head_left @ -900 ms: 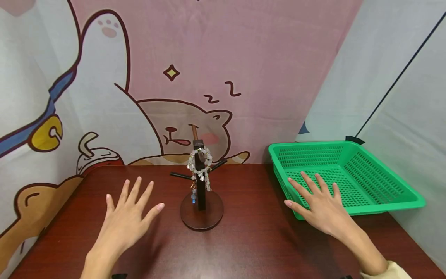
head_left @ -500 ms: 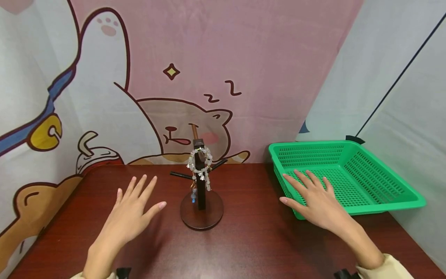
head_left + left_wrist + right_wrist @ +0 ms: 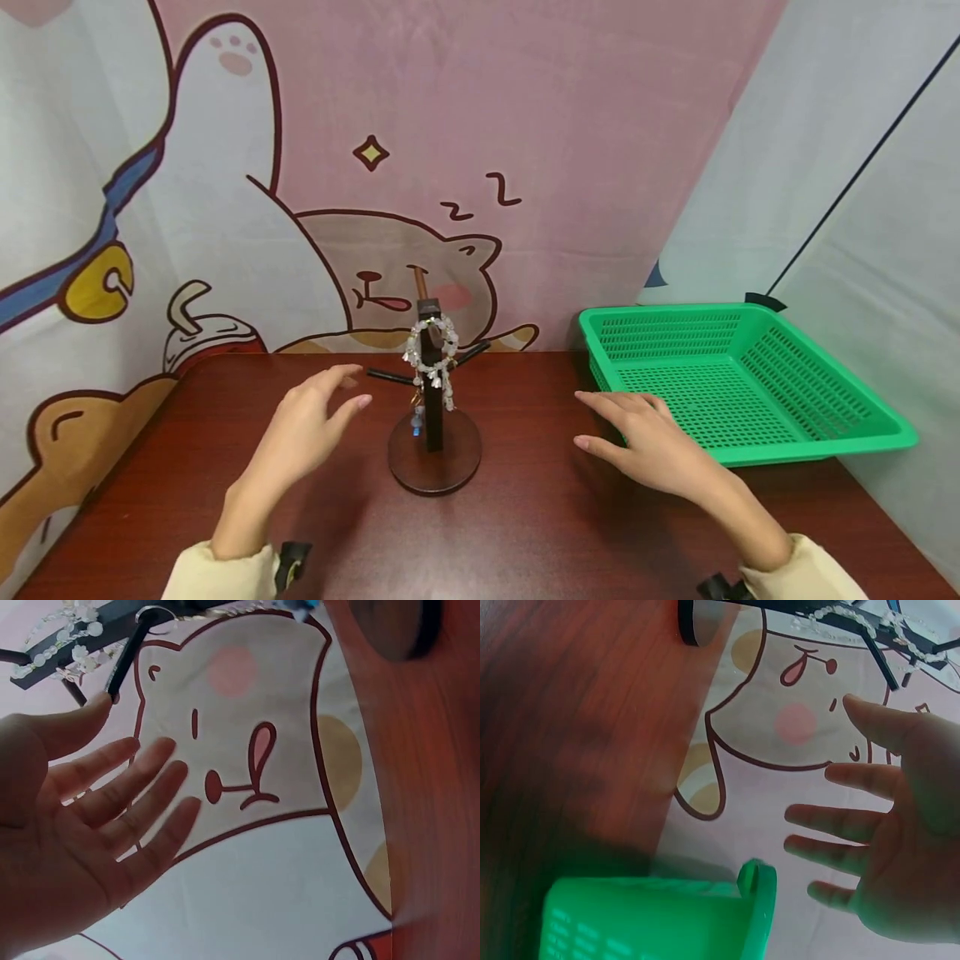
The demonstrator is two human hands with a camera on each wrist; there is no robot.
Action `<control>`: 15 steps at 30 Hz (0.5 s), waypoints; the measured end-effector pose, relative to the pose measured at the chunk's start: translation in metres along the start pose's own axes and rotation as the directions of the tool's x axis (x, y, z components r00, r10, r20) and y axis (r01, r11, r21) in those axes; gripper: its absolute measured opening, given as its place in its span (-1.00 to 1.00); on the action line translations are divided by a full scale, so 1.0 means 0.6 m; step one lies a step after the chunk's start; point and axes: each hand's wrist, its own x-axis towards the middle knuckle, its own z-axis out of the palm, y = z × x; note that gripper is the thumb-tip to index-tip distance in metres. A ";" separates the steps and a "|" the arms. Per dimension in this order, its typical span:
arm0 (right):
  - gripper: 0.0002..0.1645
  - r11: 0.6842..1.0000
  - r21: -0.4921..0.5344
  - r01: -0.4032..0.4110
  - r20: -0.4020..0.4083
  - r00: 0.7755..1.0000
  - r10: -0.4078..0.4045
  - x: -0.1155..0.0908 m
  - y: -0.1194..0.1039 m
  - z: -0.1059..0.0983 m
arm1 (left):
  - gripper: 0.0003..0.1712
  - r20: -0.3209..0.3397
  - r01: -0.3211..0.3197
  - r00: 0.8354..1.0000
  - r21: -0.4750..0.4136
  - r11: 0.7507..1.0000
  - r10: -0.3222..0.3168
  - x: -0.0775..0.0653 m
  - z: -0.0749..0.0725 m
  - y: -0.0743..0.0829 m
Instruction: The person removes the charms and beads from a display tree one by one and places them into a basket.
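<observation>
A dark jewelry stand [image 3: 433, 429] with a round base and short pegs stands upright mid-table. On its upper pegs hangs a bracelet of clear and white beads [image 3: 452, 340], and lower down a small blue charm [image 3: 417, 421] dangles on the left. My left hand [image 3: 303, 429] hovers just left of the stand, fingers loosely bent and thumb apart, holding nothing. To the stand's right my right hand [image 3: 648, 437] is held above the table, its fingers fairly straight and spread in the right wrist view, nothing in it. It overlaps the basket's near left corner in the head view.
A green plastic basket [image 3: 832, 450] with slotted sides sits at the table's right side. The dark red wooden table [image 3: 517, 542] ends at a cloth backdrop [image 3: 600, 167] printed with cartoon animals. Black straps [image 3: 292, 562] show at both wrists.
Both hands have moved inward toward the stand, left hand rightward and right hand leftward. The left fingers have gone from spread to bent, and the right fingers have drawn closer together.
</observation>
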 end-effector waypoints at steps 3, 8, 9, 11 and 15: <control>-0.36 0.999 0.034 0.014 0.029 0.999 -0.015 0.004 -0.005 0.005 | -0.69 -0.030 -0.031 0.999 -0.067 0.997 0.029 0.011 0.001 0.004; -0.40 0.998 0.052 0.039 0.071 0.997 -0.043 0.014 -0.011 0.011 | -0.79 -0.054 -0.020 0.998 -0.152 0.988 0.012 0.024 0.000 0.010; -0.40 0.998 0.051 0.047 0.077 0.996 -0.050 0.016 -0.011 0.011 | -0.80 -0.055 -0.016 0.998 -0.161 0.987 0.007 0.026 0.000 0.011; -0.42 0.997 0.055 0.052 0.091 0.994 -0.057 0.022 -0.013 0.011 | -0.83 -0.058 -0.006 0.998 -0.172 0.985 -0.004 0.029 0.000 0.012; -0.45 0.994 0.079 0.074 0.108 0.991 -0.082 0.035 -0.019 0.008 | -0.89 -0.054 0.007 0.998 -0.171 0.985 -0.017 0.032 0.001 0.012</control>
